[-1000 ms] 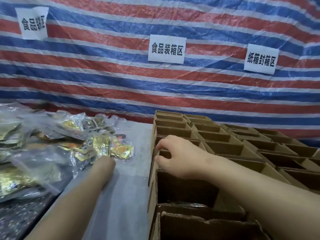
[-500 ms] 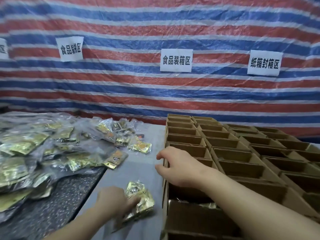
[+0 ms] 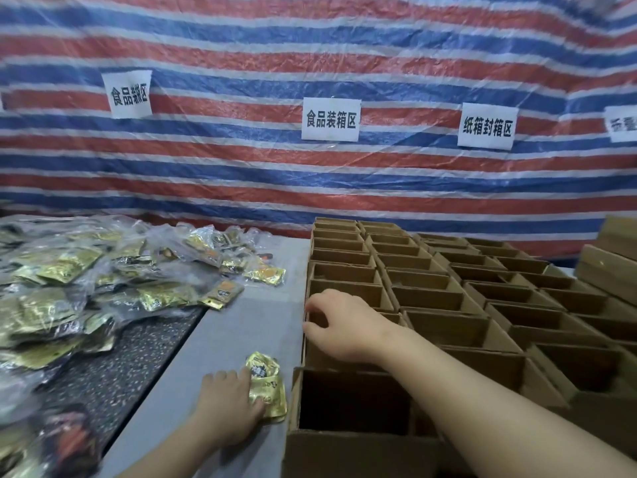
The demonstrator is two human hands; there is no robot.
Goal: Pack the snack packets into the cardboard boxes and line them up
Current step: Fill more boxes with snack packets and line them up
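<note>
- At the near edge of the grey surface (image 3: 241, 326), just left of the cardboard boxes (image 3: 431, 301), a gold snack packet (image 3: 267, 388) lies flat under the left hand (image 3: 229, 403).
- The left hand's grip is on the packet's left side: fingers over its top face and thumb at its lower edge, seemingly pinching it, though the packet is not yet lifted.
- The packet's long axis runs away from the person, roughly parallel to the left wall of the box rows.
- The nearest open box (image 3: 351, 398) lies directly right of the packet, almost touching it, so the coming move is judged to be a short lift up and rightward over the box wall.
- The right hand (image 3: 339, 326) reaches across the boxes, its loosely curled fingers at the left rim of a box (image 3: 358, 346) one row further back. Whether its grip pinches the cardboard cannot be told.
- The left hand is the nearer one to the packet; the right seems to steady the row.
- A heap of more packets (image 3: 103, 281) in clear wrap lies well apart, at the far left.
- Behind, a striped tarp (image 3: 310, 56) carries paper signs (image 3: 331, 119).
</note>
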